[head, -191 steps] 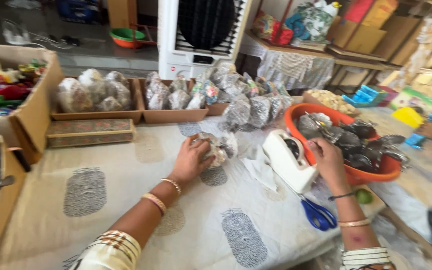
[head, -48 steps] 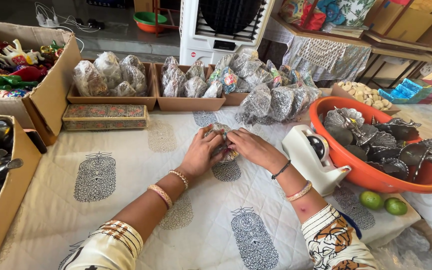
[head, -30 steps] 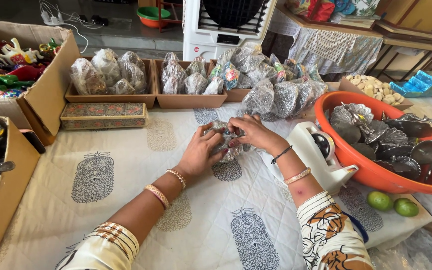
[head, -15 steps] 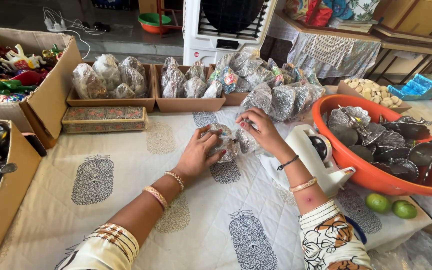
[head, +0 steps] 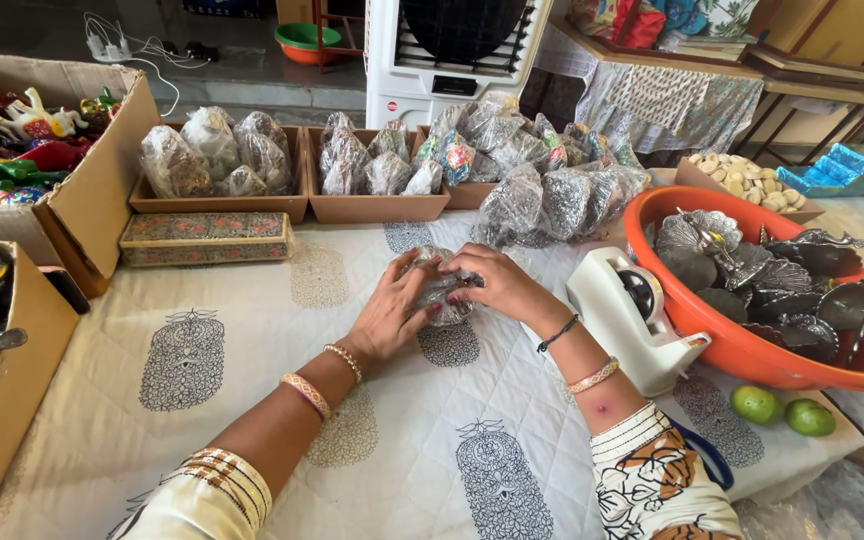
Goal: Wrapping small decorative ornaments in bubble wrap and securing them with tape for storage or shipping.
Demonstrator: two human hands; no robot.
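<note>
Fingers of our left hand (head: 392,318) and right hand (head: 497,285) grip the wrapped bundle (head: 440,290); loosening could let its clear wrap spring open, we judge

Left hand (head: 387,318): two bangles at wrist, one beaded, one wide patterned; cream sleeve, striped cuff. Right hand (head: 500,285): dark thread band, thin bangle; printed orange-black sleeve, red nail polish.

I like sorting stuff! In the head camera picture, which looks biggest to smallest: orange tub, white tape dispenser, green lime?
1. Round orange plastic tub
2. White plastic tape dispenser
3. Small green lime

The gaps are plain.
</note>
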